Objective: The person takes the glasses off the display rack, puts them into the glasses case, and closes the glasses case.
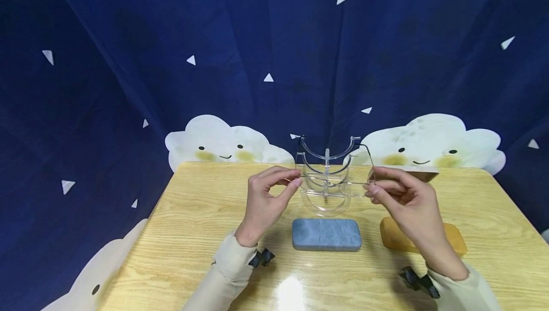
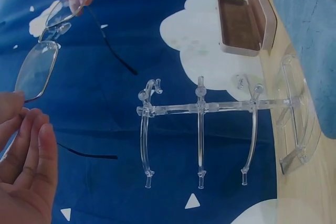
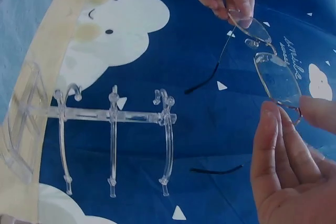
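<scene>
A pair of thin-rimmed eyeglasses (image 2: 37, 72) with dark temple tips is held up in the air, temples unfolded and pointing toward the stand. My left hand (image 1: 268, 199) pinches one end of the frame between thumb and fingers. At the opposite end, my right hand (image 1: 407, 201) pinches the frame by the hinge. Just beyond the glasses stands a clear plastic eyeglass stand (image 3: 113, 145), with several curved arms on an upright post. No glasses rest on its arms. In the head view, the glasses overlap the stand; both wrist views show them apart from it.
On the wooden table (image 1: 193, 215), a blue glasses case (image 1: 327, 235) lies shut in front of the stand. An orange case (image 1: 454, 237) sits partly under my right forearm. Behind my right hand is an open case with brown lining (image 2: 239, 24). A dark blue curtain (image 1: 240, 63) hangs behind.
</scene>
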### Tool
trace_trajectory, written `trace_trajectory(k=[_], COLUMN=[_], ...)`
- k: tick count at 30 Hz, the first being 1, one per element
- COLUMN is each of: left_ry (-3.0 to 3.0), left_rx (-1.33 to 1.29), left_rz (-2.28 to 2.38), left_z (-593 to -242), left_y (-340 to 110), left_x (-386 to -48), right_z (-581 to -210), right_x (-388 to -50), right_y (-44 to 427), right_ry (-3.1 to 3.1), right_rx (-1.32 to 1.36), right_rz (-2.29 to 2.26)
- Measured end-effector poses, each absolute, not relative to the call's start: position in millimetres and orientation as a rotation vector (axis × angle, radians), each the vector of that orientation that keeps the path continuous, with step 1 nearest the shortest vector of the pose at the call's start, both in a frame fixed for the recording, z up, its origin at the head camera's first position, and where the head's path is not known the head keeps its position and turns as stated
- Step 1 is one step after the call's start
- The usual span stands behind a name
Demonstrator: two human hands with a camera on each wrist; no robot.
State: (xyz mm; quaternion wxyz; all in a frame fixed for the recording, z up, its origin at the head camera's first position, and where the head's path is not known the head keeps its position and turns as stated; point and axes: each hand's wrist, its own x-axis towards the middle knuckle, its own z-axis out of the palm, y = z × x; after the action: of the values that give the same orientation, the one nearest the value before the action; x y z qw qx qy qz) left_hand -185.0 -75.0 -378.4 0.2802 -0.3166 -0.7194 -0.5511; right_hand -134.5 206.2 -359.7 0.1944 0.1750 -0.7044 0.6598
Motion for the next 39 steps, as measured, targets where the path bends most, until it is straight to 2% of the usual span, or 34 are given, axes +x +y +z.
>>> trace_trajectory(k=[21, 39], left_ry=[-1.936, -1.925], left_rx=[-0.788, -0.803], left_rz=[-1.506, -1.501], left_z=[-388, -392], left_y=[-70, -66], left_x=[-187, -185], right_z=[-361, -360], right_x=[-139, -135], right_y=[212, 210], right_ry=[-2.135, -1.992], right_rx=[0.327, 0.386], right_rz=[1.939, 2.006])
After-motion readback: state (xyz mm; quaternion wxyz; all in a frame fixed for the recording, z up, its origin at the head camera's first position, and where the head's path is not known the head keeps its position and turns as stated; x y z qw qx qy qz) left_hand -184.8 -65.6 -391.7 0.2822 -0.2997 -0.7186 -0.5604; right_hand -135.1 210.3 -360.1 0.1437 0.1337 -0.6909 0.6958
